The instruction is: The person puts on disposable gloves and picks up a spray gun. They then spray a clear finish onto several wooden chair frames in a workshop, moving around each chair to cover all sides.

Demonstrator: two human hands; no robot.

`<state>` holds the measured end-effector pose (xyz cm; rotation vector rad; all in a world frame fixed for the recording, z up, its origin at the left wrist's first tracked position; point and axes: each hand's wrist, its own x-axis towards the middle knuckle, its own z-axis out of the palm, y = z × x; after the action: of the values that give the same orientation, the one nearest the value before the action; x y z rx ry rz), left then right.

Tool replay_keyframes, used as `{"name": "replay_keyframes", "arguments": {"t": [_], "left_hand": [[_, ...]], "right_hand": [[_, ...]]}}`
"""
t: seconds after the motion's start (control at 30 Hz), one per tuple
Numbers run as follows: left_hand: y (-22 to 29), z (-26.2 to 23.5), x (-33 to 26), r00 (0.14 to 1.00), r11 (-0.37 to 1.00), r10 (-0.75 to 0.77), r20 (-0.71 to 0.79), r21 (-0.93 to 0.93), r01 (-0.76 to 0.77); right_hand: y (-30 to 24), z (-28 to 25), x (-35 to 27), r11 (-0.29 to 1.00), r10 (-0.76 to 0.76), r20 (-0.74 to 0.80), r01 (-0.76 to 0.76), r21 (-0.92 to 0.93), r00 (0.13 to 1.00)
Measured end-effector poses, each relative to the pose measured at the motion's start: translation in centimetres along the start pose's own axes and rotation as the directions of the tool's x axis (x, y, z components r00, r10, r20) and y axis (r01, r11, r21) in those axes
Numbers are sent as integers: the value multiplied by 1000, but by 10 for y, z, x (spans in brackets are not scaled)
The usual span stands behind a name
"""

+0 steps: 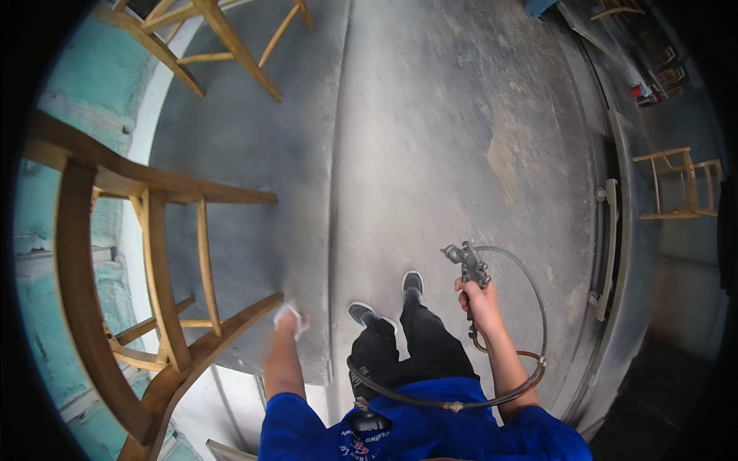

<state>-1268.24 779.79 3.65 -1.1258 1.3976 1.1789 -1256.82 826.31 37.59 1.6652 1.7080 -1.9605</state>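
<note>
My right hand (pixel 481 307) is closed round the handle of a metal spray gun (pixel 470 265), its nozzle pointing up and left. A dark hose (pixel 542 307) loops from the gun and runs across in front of my waist. On the left, my left hand (pixel 294 326) grips a small white cloth-like piece (pixel 286 310), partly hidden and slightly blurred. That hand is right by a leg end of a brown wooden chair frame (pixel 178 323); whether it touches the wood I cannot tell.
Another wooden chair frame (pixel 223 38) is at the far left. A raised edge (pixel 332 192) runs along the grey floor (pixel 430 154). Green-blue sheeting (pixel 100 77) covers the left wall. More chair frames (pixel 676 184) stand at the right, beyond a metal panel with a long handle (pixel 607 250).
</note>
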Motion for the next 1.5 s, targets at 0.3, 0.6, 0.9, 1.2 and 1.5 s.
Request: {"name": "replay_keyframes", "arguments": {"t": [0.3, 0.6, 0.9, 1.2, 1.5], "left_hand": [[-137, 37, -83, 841, 235, 455, 292, 872, -429], [-177, 45, -200, 720, 705, 694, 24, 182, -685], [-281, 42, -384, 633, 465, 769, 88, 602, -649], [-473, 131, -501, 795, 733, 583, 168, 314, -604], [-554, 250, -644, 890, 981, 191, -413, 37, -193]], "right_hand": [[-103, 90, -35, 938, -224, 397, 307, -159, 890], [-197, 205, -129, 843, -415, 540, 532, -74, 733], [-192, 217, -281, 894, -336, 765, 443, 74, 549], [-174, 179, -466, 913, -315, 939, 313, 260, 139], [-78, 150, -504, 883, -206, 972, 451, 132, 117]]}}
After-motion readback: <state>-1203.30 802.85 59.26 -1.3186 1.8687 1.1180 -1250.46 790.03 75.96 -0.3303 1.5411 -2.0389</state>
